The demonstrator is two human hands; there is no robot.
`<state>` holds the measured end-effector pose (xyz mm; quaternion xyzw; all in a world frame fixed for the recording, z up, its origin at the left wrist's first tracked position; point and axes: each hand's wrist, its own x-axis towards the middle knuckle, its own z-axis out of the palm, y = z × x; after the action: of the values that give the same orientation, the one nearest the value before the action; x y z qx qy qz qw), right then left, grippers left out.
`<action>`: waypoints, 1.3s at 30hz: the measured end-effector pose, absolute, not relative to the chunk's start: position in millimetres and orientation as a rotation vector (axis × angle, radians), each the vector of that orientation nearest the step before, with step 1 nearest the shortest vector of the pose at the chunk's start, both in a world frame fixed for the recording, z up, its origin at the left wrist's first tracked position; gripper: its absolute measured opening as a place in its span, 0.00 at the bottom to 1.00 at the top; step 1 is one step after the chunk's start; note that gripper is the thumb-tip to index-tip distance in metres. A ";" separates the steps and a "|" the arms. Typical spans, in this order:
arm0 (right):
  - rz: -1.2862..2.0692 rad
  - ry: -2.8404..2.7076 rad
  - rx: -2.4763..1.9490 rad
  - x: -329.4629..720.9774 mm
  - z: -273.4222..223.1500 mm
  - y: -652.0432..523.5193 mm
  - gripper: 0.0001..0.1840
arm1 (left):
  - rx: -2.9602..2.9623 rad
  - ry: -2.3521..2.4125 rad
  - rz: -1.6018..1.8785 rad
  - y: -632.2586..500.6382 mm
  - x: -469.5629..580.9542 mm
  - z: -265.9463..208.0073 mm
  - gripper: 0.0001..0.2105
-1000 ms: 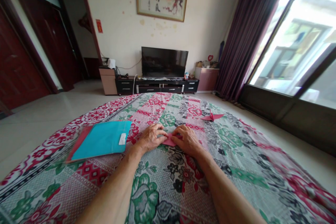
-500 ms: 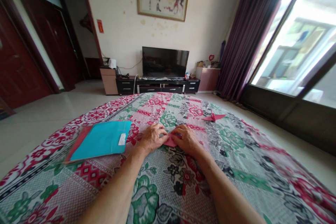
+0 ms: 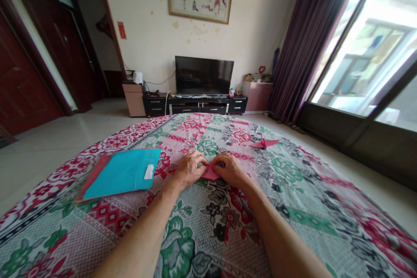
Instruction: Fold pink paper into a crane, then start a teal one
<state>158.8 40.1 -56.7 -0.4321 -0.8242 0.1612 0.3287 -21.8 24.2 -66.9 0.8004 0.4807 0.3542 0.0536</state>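
Between my hands, low over the tablecloth, is a small folded piece of pink paper [image 3: 211,173]. My left hand [image 3: 191,167] pinches its left side between thumb and fingers. On the opposite side my right hand [image 3: 229,168] grips the paper the same way, and the thumbs are close together. My fingers hide part of the paper's far edge. Beyond my right hand, a pink folded paper crane [image 3: 264,143] stands on the cloth. To the left of my left hand lies a pack of coloured paper [image 3: 119,171], blue on top with a white label and red showing at its edge.
A flowered tablecloth [image 3: 176,243] covers the round table. Past its far edge stand a low black cabinet [image 3: 198,106] and a television [image 3: 204,75]. A purple curtain [image 3: 312,39] and a large window are on the right; dark red doors [image 3: 24,82] are on the left.
My thumbs have shifted slightly on the pink paper, and a bit more of its near part shows. Both hands stay in nearly the same place; the whole view has moved a little.
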 end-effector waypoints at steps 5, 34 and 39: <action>0.459 -2.172 -1.035 163.6 -56.2 41.5 0.11 | 2.422 1.409 1.100 22.0 -20.1 -64.2 0.06; 0.464 -2.208 -1.007 171.9 -58.2 41.1 0.15 | 2.477 1.378 0.913 19.6 -25.7 -61.3 0.19; 0.437 -2.215 -0.999 172.5 -60.1 41.5 0.17 | 2.513 1.374 0.886 20.6 -27.4 -62.6 0.19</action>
<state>172.5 41.5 -60.1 -0.3820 -0.8469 0.1672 0.3298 -27.4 20.6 -62.6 0.8360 0.4572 0.2949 0.0718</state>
